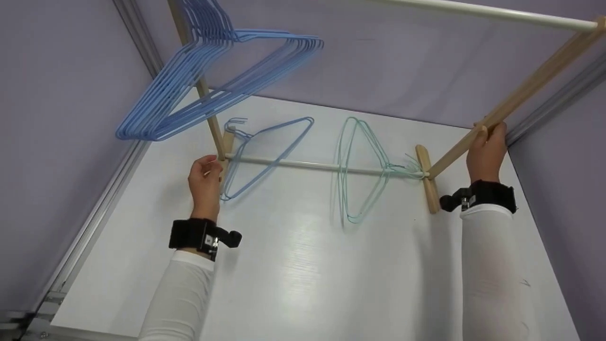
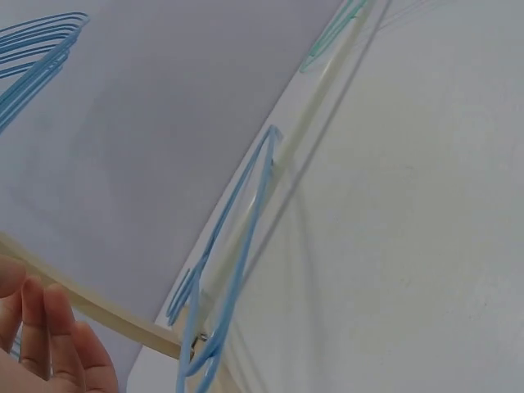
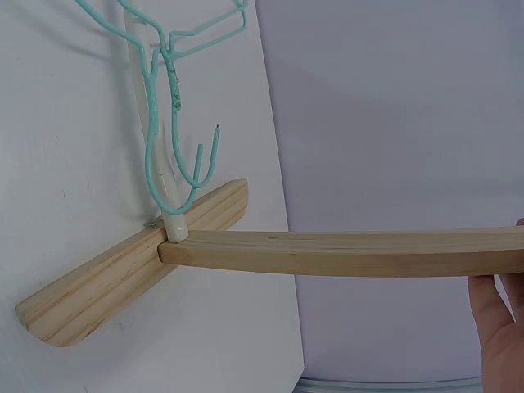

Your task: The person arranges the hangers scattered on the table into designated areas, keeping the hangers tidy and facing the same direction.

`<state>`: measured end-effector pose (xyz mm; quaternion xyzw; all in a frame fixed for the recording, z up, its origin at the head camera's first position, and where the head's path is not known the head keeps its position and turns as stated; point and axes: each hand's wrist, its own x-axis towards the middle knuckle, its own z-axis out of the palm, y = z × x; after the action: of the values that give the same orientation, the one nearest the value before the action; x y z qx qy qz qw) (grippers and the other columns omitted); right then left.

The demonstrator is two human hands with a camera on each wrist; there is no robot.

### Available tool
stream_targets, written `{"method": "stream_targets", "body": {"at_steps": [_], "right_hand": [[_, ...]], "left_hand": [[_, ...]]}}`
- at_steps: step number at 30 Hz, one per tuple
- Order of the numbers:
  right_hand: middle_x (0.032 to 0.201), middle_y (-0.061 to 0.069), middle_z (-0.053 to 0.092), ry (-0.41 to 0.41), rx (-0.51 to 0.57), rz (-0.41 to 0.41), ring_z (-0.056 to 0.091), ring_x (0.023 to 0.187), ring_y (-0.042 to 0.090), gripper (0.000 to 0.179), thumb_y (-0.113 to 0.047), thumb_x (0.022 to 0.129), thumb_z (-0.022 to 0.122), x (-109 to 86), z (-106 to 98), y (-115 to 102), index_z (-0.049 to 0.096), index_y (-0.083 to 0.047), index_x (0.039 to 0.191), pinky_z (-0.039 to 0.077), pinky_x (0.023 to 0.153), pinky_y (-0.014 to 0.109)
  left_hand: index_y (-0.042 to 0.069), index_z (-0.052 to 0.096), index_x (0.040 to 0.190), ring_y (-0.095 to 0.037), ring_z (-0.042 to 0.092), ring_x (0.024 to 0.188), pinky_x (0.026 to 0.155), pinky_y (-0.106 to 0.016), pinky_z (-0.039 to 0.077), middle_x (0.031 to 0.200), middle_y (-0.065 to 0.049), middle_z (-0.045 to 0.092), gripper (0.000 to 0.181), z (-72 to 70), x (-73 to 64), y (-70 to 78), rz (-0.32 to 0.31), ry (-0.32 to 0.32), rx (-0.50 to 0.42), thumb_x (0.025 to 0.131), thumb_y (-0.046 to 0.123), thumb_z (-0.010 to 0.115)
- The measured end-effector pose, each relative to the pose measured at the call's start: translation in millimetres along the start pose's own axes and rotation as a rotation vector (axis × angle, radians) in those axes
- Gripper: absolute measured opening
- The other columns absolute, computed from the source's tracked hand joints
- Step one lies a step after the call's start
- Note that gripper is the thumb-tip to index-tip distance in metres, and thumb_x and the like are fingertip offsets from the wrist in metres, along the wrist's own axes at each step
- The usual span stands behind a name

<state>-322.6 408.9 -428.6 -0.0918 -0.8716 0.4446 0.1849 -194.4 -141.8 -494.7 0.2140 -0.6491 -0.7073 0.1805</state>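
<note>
A clothes rack has light wooden posts, an upper white rail (image 1: 492,10) and a lower white rail (image 1: 307,164). My right hand (image 1: 487,151) grips the right wooden post (image 3: 344,252) above its foot, thumb on one side and fingers on the other. Close by the bottom of the left wooden post (image 2: 106,313) is my left hand (image 1: 204,182), its fingers loosely bent beside the wood; I see nothing held in them. Blue wire hangers (image 1: 270,166) lean on the lower rail near that hand. Mint-green wire hangers (image 1: 348,170) lie over the rail's right part, hooks toward the right foot (image 3: 90,295).
Several blue wire hangers (image 1: 170,90) hang bunched at the upper left, above my left hand. The rack stands on a white tabletop (image 1: 303,274). Pale purple panels (image 1: 378,71) and metal frame bars (image 1: 94,227) enclose it at the back and sides.
</note>
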Motion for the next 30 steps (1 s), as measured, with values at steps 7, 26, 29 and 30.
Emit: {"method": "stream_targets", "body": {"at_steps": [7,26,29,30], "right_hand": [[0.140,0.013,0.052,0.014,0.001,0.005,0.051,0.127,0.021,0.040,-0.025,0.111,0.027,-2.4,-1.0,1.0,0.039,-0.004,0.143,0.041,0.102,0.029],[0.140,0.014,0.053,0.014,0.013,-0.013,0.052,0.129,0.022,0.041,-0.027,0.111,0.029,-2.0,3.1,-0.9,0.040,-0.004,0.143,0.041,0.103,0.029],[0.140,0.014,0.053,0.015,0.014,-0.012,0.052,0.129,0.021,0.041,-0.028,0.111,0.029,-1.2,3.4,-0.8,0.040,-0.005,0.143,0.041,0.104,0.029],[0.140,0.014,0.053,0.015,0.013,-0.010,0.052,0.129,0.021,0.041,-0.028,0.111,0.029,-1.2,3.3,-1.0,0.040,-0.005,0.143,0.041,0.104,0.029]], "left_hand": [[-0.006,0.056,0.125,-0.028,0.056,0.106,0.093,-0.036,0.044,0.116,-0.018,0.059,0.030,9.5,14.1,-20.3,0.065,-0.048,0.368,0.097,0.003,0.057],[-0.004,0.063,0.121,-0.044,0.058,0.102,0.086,-0.056,0.047,0.112,-0.028,0.060,0.029,2.9,13.4,-35.9,0.253,-0.144,1.014,0.094,-0.007,0.054],[-0.007,0.062,0.122,-0.044,0.060,0.101,0.086,-0.056,0.048,0.109,-0.029,0.062,0.028,1.8,15.6,-33.7,0.244,-0.143,0.993,0.094,-0.005,0.054],[-0.008,0.062,0.121,-0.045,0.060,0.101,0.086,-0.056,0.048,0.108,-0.030,0.062,0.028,1.3,16.2,-32.5,0.244,-0.144,0.989,0.095,-0.005,0.053]]}}
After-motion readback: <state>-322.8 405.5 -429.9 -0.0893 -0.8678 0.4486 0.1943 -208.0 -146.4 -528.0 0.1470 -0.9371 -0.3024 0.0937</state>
